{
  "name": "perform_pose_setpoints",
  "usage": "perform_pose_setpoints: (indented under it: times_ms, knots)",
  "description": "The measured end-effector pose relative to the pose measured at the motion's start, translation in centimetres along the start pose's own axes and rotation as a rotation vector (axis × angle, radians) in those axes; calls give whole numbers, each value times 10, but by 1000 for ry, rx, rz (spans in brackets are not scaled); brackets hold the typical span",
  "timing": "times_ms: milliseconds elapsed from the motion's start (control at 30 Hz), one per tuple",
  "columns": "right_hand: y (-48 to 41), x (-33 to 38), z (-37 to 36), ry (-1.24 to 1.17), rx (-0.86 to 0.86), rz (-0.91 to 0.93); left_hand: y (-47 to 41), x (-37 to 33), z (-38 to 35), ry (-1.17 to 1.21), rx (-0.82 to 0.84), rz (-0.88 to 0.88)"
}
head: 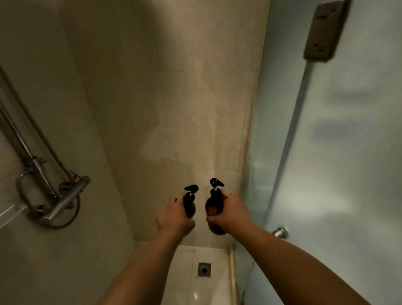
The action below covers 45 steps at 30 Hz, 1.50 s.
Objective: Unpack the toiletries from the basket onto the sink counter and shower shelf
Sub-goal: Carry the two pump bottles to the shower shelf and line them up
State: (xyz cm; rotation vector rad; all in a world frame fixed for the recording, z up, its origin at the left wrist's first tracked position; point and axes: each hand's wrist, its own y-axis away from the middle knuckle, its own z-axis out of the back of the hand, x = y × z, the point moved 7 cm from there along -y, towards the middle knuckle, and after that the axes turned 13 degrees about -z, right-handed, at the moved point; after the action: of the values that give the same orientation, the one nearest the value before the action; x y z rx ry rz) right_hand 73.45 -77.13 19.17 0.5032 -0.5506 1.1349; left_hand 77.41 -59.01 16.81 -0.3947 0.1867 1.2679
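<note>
Two arms come into the picture from the bottom edge. Both are bare all the way along, from the edge up to the wrists. No sleeve shows on either one. The left hand [175, 216] has no glove on it, and the right hand [231, 211] has none as well. No watch, band or ring can be seen on the wrists or on the fingers [224, 193]. The arms look long and get thin toward the hands, because the camera bends the picture. The light is dim, so small marks cannot be made out. No other part of the person shows.
</note>
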Motion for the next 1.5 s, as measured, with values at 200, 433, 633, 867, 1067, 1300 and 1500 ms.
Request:
perform_pose_setpoints:
  times_ms: [200,433,633,867,1067,1300,1500]
  knots:
    - [-56,59,-55,82,130,100,-38,62,0,11,-8,137]
    - [-157,176,-164,54,281,232,-105,170,31,-79,-65,315]
    - [-226,302,-259,139,410,468,-154,279,104,-175,-248,543]
    - [-199,441,-321,105,504,835,-110,344,199,-239,-538,788]
    - [-126,530,-336,-76,670,1056,-31,376,270,-462,-563,1004]
    - [-32,583,-348,-56,781,1268,47,401,309,-479,-725,1126]
    - [11,593,-362,-62,755,1250,88,421,312,-488,-714,1189]
